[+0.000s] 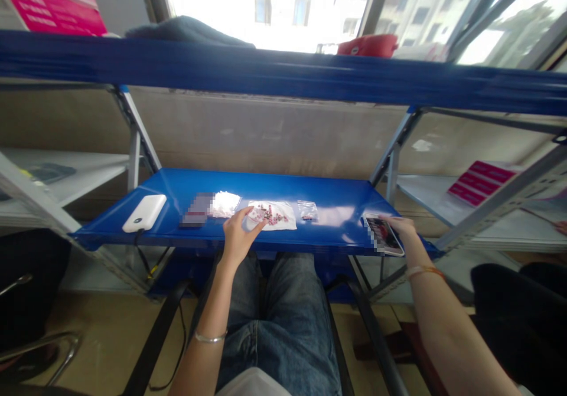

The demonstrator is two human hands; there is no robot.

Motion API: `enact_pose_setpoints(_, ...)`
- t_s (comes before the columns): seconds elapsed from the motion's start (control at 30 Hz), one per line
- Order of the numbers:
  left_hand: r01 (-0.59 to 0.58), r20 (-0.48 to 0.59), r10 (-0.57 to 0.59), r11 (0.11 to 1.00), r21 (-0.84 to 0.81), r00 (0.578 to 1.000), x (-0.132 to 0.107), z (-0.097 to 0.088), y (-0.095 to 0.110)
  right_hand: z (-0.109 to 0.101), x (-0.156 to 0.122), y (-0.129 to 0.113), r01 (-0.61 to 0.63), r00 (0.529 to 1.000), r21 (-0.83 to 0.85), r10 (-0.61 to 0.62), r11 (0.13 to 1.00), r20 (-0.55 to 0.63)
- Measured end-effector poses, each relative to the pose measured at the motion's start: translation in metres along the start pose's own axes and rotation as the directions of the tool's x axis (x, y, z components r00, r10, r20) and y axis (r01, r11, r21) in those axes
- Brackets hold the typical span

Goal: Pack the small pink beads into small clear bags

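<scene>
We note the left hand (239,236) open above the front edge of a blue steel shelf (283,186), fingers extended and slightly apart, with no pinch seen. Its fingertips touch the near left corner of a flat white packet (274,216), which lies about mid-shelf and carries a scatter of small pink beads (269,215); we cannot tell whether the beads sit inside the packet or on top of it. The right hand (401,228) lies at the right end of the shelf, its fingers (396,221) resting over the top edge of a smartphone (383,235), which sits close to the front edge. We cannot tell whether this hand is gripping or only resting. Between the two hands, a small clear zip bag (308,210) lies just right of the white packet, near the back half of the shelf. Left of the left hand are a crumpled white pack (225,204), then a blurred flat object (197,209) just beside it. A white power bank (144,213) lies at the shelf's left end, with a black cable (142,255) running down over the front edge. A metal bangle (210,338) circles the left wrist, and an orange band (424,272) circles the right.
</scene>
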State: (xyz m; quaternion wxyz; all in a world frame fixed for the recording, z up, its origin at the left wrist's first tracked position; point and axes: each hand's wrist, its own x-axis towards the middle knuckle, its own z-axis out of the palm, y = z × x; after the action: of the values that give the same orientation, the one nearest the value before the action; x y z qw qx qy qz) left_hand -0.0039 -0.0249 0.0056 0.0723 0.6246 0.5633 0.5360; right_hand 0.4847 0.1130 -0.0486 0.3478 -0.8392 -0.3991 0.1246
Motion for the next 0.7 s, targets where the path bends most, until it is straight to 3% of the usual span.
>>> enact_pose_setpoints(0.07,0.004,0.000,-0.004,1.000,-0.004,1.000,0.000,0.000,0.000,-0.001,0.000,-0.001,-0.090,0.995,0.013,0.089,0.996,0.036)
enact_pose_setpoints(0.3,-0.006,-0.002,0.006,1.000,-0.009,1.000,0.000,0.000,-0.002,-0.008,-0.004,-0.005,-0.127,0.989,0.039,0.124,0.991,0.081)
enact_pose_setpoints(0.6,-0.006,-0.003,0.006,1.000,-0.014,1.000,0.000,-0.002,-0.003,-0.009,-0.005,0.003,-0.079,0.991,0.201,0.055,0.976,0.125)
enact_pose_setpoints(0.7,-0.010,-0.011,0.010,1.000,-0.021,1.000,0.000,-0.002,-0.003,-0.008,-0.005,0.007,-0.040,0.993,0.177,0.019,0.983,0.116)
